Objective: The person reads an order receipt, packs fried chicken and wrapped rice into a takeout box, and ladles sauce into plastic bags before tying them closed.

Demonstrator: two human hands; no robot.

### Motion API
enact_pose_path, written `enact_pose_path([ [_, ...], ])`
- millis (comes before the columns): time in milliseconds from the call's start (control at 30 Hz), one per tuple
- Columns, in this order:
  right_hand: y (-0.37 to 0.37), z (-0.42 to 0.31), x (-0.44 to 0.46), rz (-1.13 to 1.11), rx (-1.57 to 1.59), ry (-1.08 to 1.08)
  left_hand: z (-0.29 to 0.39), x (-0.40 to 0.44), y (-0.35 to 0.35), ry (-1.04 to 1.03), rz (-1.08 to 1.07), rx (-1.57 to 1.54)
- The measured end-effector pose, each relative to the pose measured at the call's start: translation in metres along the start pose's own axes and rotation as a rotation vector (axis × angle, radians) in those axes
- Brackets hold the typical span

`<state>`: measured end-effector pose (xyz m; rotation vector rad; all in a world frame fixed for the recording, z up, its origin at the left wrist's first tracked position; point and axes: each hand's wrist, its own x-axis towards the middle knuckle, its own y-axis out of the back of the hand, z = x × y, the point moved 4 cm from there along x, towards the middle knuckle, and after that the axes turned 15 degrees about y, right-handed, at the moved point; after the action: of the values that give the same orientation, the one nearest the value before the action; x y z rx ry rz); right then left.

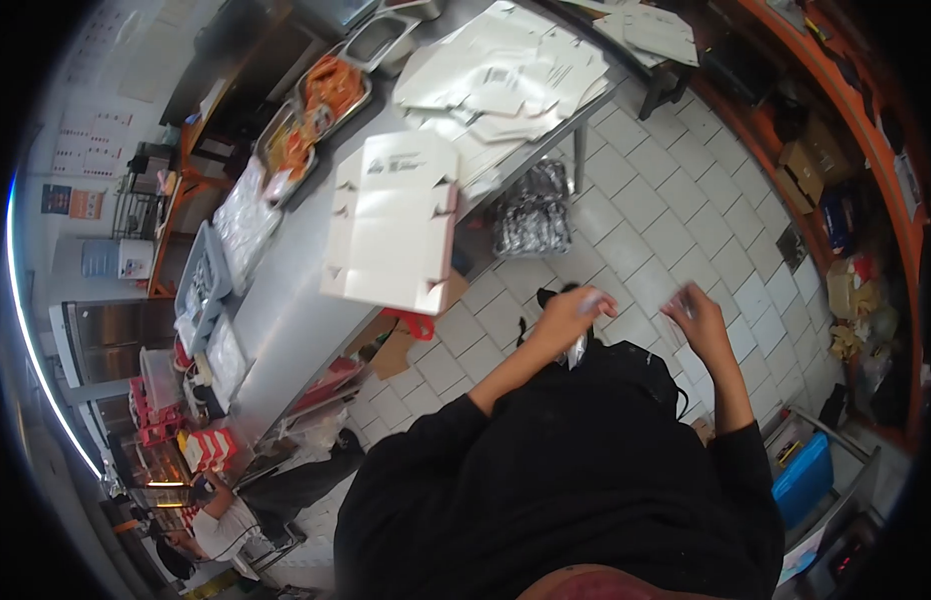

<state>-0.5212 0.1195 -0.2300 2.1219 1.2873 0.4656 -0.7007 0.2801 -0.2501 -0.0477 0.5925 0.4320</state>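
In front of my body, above the tiled floor, my left hand point(581, 306) is closed with its fingers curled. Whatever it may hold is too small to name. A shiny silvery item point(577, 350) shows just below that wrist, its kind unclear. Apart from it, to the right, my right hand point(695, 312) is raised with bent fingers, smeared by motion. Neither hand touches the table. Nearest on the table, left of my left hand, lies a white carton point(394, 225) with printing and slotted edges, overhanging the front edge.
Flat white carton blanks point(501, 75) are piled on the steel table point(286, 310). Behind them stand trays of orange food point(331, 88) and a grey bin point(203, 275). A foil-like bundle point(532, 212) sits below the edge. Another person point(226, 525) is at lower left; orange shelving point(866, 90) lines the right.
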Motion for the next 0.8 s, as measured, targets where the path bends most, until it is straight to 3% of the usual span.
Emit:
enact_pose_path([
  [33,0.010,-0.016,0.036,0.038,0.265,0.012,0.029,0.008,0.005,0.072,0.016,-0.236],
  [67,0.022,-0.031,0.068,0.083,0.527,0.027,0.066,0.016,0.005,0.061,-0.006,-0.241],
  [133,0.049,-0.062,0.121,0.097,0.687,0.117,0.131,0.035,0.015,0.062,-0.044,-0.374],
  [267,0.112,-0.073,0.200,0.213,0.574,0.219,0.214,0.109,0.033,0.053,-0.249,-0.314],
  [467,0.179,-0.018,0.281,0.431,0.824,0.226,0.314,0.226,0.025,-0.107,-0.252,-0.060],
  [533,0.202,0.003,0.311,0.555,0.677,0.293,0.337,0.265,0.022,-0.120,-0.256,0.080],
  [600,0.240,0.004,0.331,0.854,-0.257,0.428,0.353,0.306,0.022,-0.160,-0.102,0.106],
  [667,0.252,0.030,0.362,0.696,-0.084,0.511,0.366,0.348,0.022,-0.245,-0.019,0.112],
  [733,0.257,0.047,0.404,0.491,0.269,0.417,0.389,0.378,0.024,-0.332,0.170,0.122],
  [800,0.282,0.059,0.447,0.413,0.317,0.378,0.417,0.401,0.025,-0.336,0.326,0.142],
])
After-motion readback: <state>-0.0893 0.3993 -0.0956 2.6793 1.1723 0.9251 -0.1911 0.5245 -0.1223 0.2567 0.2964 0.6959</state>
